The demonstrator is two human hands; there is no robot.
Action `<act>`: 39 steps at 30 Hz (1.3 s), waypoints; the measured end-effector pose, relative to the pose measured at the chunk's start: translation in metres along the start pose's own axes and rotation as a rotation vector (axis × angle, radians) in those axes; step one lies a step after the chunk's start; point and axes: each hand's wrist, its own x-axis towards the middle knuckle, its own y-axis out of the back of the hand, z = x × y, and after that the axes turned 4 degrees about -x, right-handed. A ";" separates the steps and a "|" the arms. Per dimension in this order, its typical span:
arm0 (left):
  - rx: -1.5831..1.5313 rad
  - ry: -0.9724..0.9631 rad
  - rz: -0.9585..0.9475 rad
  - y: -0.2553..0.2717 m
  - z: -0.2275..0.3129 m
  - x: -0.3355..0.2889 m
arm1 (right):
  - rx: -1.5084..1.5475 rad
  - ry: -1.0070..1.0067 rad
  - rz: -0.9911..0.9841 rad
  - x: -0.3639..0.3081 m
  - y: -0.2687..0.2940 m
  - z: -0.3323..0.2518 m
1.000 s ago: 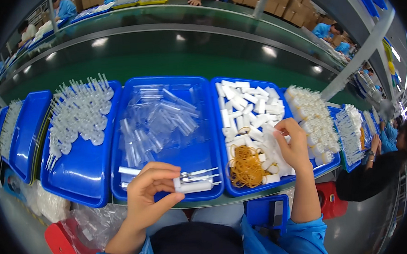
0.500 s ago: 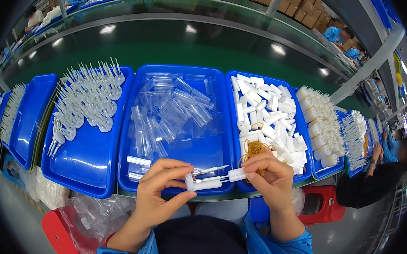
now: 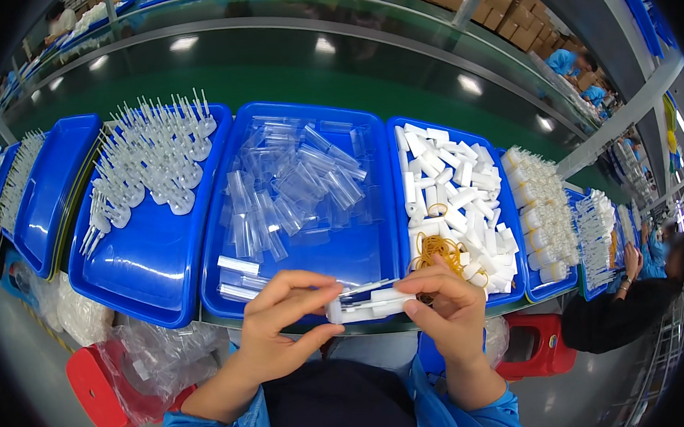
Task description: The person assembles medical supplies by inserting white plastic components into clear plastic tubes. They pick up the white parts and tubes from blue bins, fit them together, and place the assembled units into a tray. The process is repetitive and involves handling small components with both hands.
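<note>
Low at six o'clock, over the near rim of the middle tray (image 3: pixel 309 309), the left hand (image 3: pixel 283 329) pinched the left end of a small white-and-clear part (image 3: pixel 368 305) between thumb and fingers, while the right hand (image 3: pixel 448 309) gripped its right end the same way, so both hands were closed on the one piece and it lay level between them. Just beyond the right hand, at about one o'clock from it, sat a tangle of yellow rubber bands (image 3: pixel 438 248) in the right tray (image 3: pixel 405 209), with white tubes (image 3: pixel 455 186) heaped behind. At twelve o'clock from the hands, clear tubes (image 3: pixel 296 185) lay scattered in the middle tray. At ten o'clock, the left tray (image 3: pixel 148 275) held clear funnel-shaped pieces (image 3: pixel 156 159) standing in rows. At eight o'clock, a red stool (image 3: pixel 96 385) stood beside crumpled clear bags (image 3: pixel 157 353). Far off at three o'clock another person (image 3: pixel 642 303) sat in dark clothes.
</note>
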 end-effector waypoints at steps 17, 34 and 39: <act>0.063 -0.016 -0.016 -0.005 -0.003 0.000 | -0.250 0.243 -0.106 0.002 -0.012 -0.009; -0.154 0.102 0.111 0.003 -0.012 0.000 | -1.060 -0.094 0.120 0.083 0.143 0.092; -0.214 0.139 0.103 0.006 -0.011 0.001 | -1.166 0.022 0.146 0.081 0.141 0.084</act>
